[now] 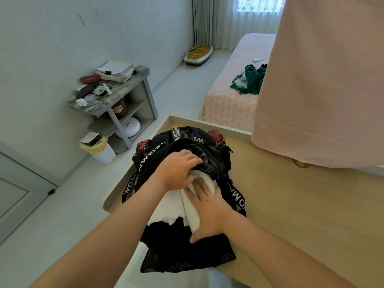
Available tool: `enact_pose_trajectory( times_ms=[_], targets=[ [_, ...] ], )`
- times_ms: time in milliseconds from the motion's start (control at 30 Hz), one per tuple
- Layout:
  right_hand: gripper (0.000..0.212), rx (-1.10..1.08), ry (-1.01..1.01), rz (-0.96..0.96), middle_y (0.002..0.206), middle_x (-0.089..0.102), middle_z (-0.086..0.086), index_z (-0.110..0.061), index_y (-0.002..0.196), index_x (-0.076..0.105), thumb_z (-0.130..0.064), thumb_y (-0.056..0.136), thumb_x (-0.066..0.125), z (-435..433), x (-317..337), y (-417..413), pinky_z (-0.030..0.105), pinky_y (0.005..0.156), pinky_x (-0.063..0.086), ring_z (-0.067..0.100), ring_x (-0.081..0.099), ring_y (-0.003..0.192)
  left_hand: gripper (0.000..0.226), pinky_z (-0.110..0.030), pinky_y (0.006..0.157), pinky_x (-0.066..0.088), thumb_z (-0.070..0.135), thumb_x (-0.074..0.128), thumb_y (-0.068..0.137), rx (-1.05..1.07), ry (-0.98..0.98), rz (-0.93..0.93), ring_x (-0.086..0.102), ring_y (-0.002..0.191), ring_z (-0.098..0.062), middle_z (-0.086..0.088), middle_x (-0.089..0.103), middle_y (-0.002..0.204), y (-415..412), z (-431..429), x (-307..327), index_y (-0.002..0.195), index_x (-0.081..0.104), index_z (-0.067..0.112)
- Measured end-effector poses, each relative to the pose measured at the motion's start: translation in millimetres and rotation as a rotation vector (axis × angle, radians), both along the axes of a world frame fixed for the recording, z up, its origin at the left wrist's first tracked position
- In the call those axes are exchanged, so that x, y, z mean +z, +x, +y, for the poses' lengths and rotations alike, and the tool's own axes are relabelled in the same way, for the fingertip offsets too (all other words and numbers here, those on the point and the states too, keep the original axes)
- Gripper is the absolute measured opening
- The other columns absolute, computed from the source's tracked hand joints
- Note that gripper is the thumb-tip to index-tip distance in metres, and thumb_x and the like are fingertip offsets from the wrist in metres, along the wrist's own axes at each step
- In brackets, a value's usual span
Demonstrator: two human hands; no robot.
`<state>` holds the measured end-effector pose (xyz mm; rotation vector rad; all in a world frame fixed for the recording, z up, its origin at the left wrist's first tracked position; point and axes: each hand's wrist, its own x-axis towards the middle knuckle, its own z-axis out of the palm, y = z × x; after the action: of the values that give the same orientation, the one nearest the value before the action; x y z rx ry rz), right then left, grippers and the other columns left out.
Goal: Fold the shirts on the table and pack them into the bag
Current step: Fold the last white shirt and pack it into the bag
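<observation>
A black bag [182,252] with lettered straps and red patterned pockets lies on the wooden table [301,215] near its left corner. A folded white shirt [168,206] sticks halfway out of the bag's opening. My left hand [176,169] is at the mouth of the bag, fingers curled over the opening's edge above the shirt. My right hand [207,210] presses flat on the white shirt with straight, spread fingers. How far the shirt reaches inside the bag is hidden.
A pink cloth [324,84] hangs at the right over the table's far edge. Beyond it stands a bed [226,104] with green clothes [251,80]. A cluttered side table [112,90] and a white bin [99,150] stand left by the wall.
</observation>
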<state>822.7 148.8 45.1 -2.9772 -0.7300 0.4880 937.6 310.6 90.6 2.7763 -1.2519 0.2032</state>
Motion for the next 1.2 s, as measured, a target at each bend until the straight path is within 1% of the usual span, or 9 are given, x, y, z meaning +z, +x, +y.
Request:
enact_pose_trajectory(
  times_ms=[233, 333, 467, 667, 767, 900, 1000, 1100, 1200],
  targets=[
    [0.114, -0.192, 0.281, -0.080, 0.163, 0.006, 0.009, -0.021, 0.155, 0.010, -0.067, 0.066, 0.063, 2, 1, 7, 0.053, 0.114, 0.027, 0.025, -0.005, 0.152, 0.023, -0.036, 0.083, 0.055, 0.036, 0.057, 0.097, 0.173, -0.248, 0.073, 0.067, 0.104, -0.016, 0.007, 0.073, 0.110, 13, -9, 18, 0.110, 0.074, 0.029],
    [0.106, -0.321, 0.348, -0.148, 0.160, 0.018, 0.008, -0.019, 0.154, 0.020, -0.061, 0.067, 0.065, 9, -1, 24, 0.051, 0.117, 0.024, 0.026, 0.009, 0.150, 0.030, -0.035, 0.084, 0.055, 0.043, 0.052, 0.095, 0.183, -0.309, 0.095, 0.068, 0.105, -0.014, 0.010, 0.073, 0.110, 9, -7, 21, 0.110, 0.074, 0.030],
    [0.108, -0.173, 0.187, -0.016, 0.165, -0.001, 0.007, -0.018, 0.157, 0.004, -0.064, 0.076, 0.058, 11, -15, 33, 0.061, 0.119, 0.008, 0.024, -0.012, 0.152, 0.025, -0.034, 0.092, 0.053, 0.037, 0.058, 0.096, 0.160, -0.277, 0.118, 0.062, 0.117, -0.013, 0.011, 0.071, 0.114, 4, -5, 21, 0.113, 0.074, 0.028],
    [0.083, -0.086, 0.272, -0.283, 0.156, 0.032, 0.007, -0.017, 0.151, 0.035, -0.071, 0.088, 0.035, 1, -13, 21, 0.050, 0.108, 0.034, 0.028, 0.027, 0.145, 0.027, -0.025, 0.098, 0.045, 0.041, 0.056, 0.097, 0.208, -0.227, 0.172, 0.050, 0.126, -0.005, 0.016, 0.065, 0.126, -1, 3, 14, 0.119, 0.070, 0.035],
    [0.085, -0.068, 0.236, -0.118, 0.166, 0.005, 0.005, -0.017, 0.159, 0.012, -0.072, 0.094, 0.007, -9, -23, 9, 0.052, 0.122, 0.010, 0.022, 0.000, 0.153, 0.032, -0.031, 0.108, 0.040, 0.043, 0.053, 0.098, 0.263, -0.240, 0.292, 0.041, 0.133, -0.003, 0.014, 0.058, 0.135, -10, 4, 7, 0.126, 0.065, 0.035],
    [0.044, -0.157, 0.496, -0.360, 0.131, 0.053, -0.001, -0.019, 0.126, 0.058, -0.046, 0.095, 0.044, -14, 0, 13, 0.039, 0.099, 0.041, 0.021, 0.051, 0.120, 0.039, -0.044, 0.116, 0.030, 0.033, 0.052, 0.099, 0.318, -0.332, 0.097, 0.031, 0.144, -0.016, 0.002, 0.044, 0.150, -31, 13, -2, 0.136, 0.057, 0.026],
    [0.037, -0.403, 0.615, -0.548, 0.116, 0.046, 0.001, -0.017, 0.118, 0.054, -0.020, 0.081, 0.063, -19, 18, 32, 0.041, 0.087, 0.048, 0.021, 0.048, 0.104, 0.059, -0.049, 0.118, 0.022, 0.027, 0.056, 0.092, 0.649, -0.286, -0.075, 0.022, 0.147, -0.026, -0.006, 0.033, 0.156, -33, 36, -4, 0.148, 0.038, 0.023],
    [0.086, -0.664, 0.763, -0.111, 0.140, 0.043, 0.001, -0.021, 0.153, 0.022, -0.027, 0.083, 0.072, -25, 39, 58, 0.044, 0.106, 0.042, 0.023, 0.043, 0.127, 0.078, -0.047, 0.109, 0.038, 0.020, 0.057, 0.089, 0.897, -0.442, 0.388, 0.038, 0.137, -0.029, -0.009, 0.039, 0.151, -28, 54, 2, 0.155, 0.015, 0.024],
    [0.099, -0.786, 0.913, 0.198, 0.114, 0.063, -0.006, -0.027, 0.156, 0.017, -0.024, 0.079, 0.078, -36, 52, 76, 0.039, 0.092, 0.052, 0.017, 0.061, 0.105, 0.070, -0.029, 0.080, 0.049, 0.003, 0.050, 0.086, 0.857, -0.614, 0.540, 0.057, 0.102, -0.014, -0.003, 0.058, 0.127, -33, 60, 23, 0.148, 0.033, 0.030]
  ],
)
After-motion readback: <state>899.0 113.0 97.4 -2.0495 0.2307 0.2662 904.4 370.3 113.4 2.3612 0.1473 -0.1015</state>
